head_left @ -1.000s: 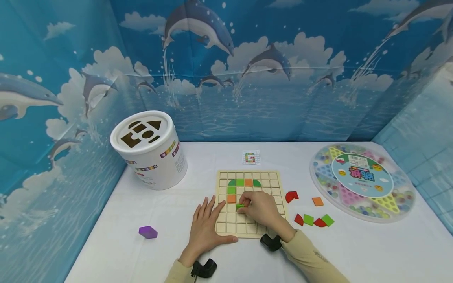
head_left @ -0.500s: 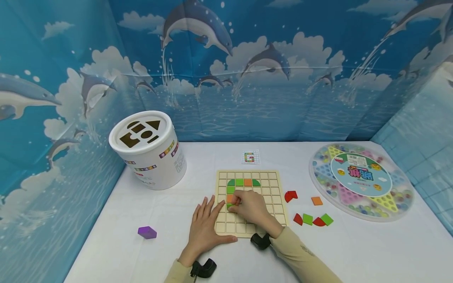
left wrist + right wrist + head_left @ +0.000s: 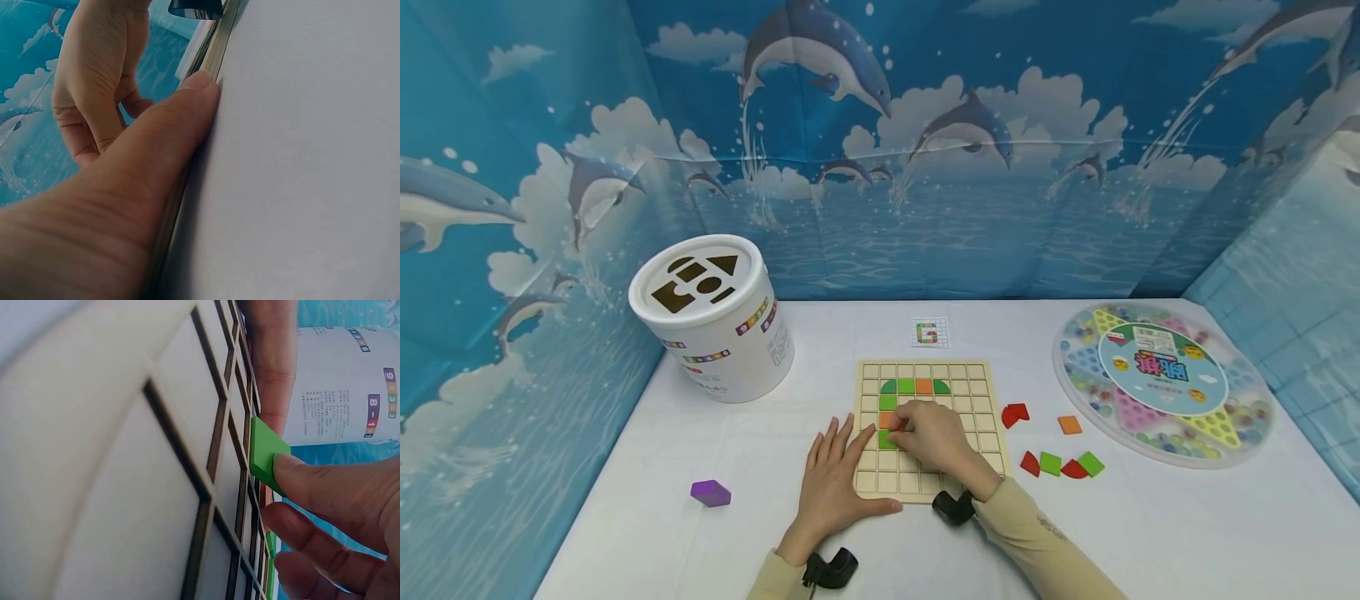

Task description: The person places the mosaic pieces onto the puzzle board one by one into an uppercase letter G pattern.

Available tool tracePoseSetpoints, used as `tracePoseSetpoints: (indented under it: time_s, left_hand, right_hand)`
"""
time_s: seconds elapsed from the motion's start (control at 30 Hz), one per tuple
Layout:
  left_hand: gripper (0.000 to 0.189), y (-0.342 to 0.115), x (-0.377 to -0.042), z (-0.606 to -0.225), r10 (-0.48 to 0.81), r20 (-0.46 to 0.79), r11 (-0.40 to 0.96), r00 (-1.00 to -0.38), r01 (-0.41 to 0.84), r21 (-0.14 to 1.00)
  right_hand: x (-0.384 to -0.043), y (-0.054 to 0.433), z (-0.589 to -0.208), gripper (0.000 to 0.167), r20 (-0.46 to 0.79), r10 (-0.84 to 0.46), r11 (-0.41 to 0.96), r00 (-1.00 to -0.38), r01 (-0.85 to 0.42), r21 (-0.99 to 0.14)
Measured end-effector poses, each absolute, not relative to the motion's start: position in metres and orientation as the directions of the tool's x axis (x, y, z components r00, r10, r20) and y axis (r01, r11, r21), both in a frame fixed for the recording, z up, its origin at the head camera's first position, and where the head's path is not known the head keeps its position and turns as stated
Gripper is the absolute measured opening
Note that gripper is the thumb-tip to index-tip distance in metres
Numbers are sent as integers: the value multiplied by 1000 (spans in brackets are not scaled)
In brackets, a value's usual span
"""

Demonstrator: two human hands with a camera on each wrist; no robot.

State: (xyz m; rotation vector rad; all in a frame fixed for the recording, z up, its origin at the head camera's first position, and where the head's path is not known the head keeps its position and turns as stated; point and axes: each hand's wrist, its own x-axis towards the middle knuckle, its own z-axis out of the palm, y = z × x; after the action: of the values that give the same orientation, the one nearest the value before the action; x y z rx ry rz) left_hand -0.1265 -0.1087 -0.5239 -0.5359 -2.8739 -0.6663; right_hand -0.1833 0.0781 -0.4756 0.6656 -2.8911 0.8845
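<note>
A wooden grid board (image 3: 988, 443) lies on the white cloth. My right hand (image 3: 932, 435) is over its middle, thumb and forefinger pinching the upper right corner of a green square tile (image 3: 887, 440). In the right wrist view the tile (image 3: 267, 453) leans slightly out of its cell under the thumb (image 3: 297, 472). Above it on the board sit an orange square (image 3: 887, 420), a green square (image 3: 888, 402) and a top row ending in dark green quarter-round tiles (image 3: 941, 387). My left hand (image 3: 835, 487) lies spread at the board's left edge, its thumb (image 3: 162, 128) along the front edge.
Loose red quarter-rounds (image 3: 1030, 463), green squares (image 3: 1050, 463) and an orange square (image 3: 1070, 425) lie right of the board. A pattern card (image 3: 930, 332) is behind it. A white bucket (image 3: 730, 358) and purple block (image 3: 711, 493) stand left; a round marble game (image 3: 1165, 442) lies right.
My right hand has moved left with the green square and lowered it into the cell below the orange one. The left hand has stayed in place.
</note>
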Motion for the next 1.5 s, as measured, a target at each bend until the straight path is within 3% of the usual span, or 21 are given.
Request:
tracePoseSetpoints:
  time_s: [0.67,0.87,1.0,1.5]
  left_hand:
    - [109,-108,-127,-526,312,233,834,-921,383,398]
    - [109,-108,-128,-528,317,240,828,-918,391,402]
    - [110,-108,-129,-529,318,234,833,-919,388,393]
    - [113,-108,-129,-529,301,200,839,-932,358,410]
  right_hand:
    - [-181,82,-475,3,145,-425,795,-893,-445,-412]
    - [-175,92,-468,17,59,-491,778,-869,-468,-419]
    - [-170,109,-463,18,35,-507,763,-861,-468,-445]
    - [-168,214,-445,5,149,-277,818,-949,-315,-482]
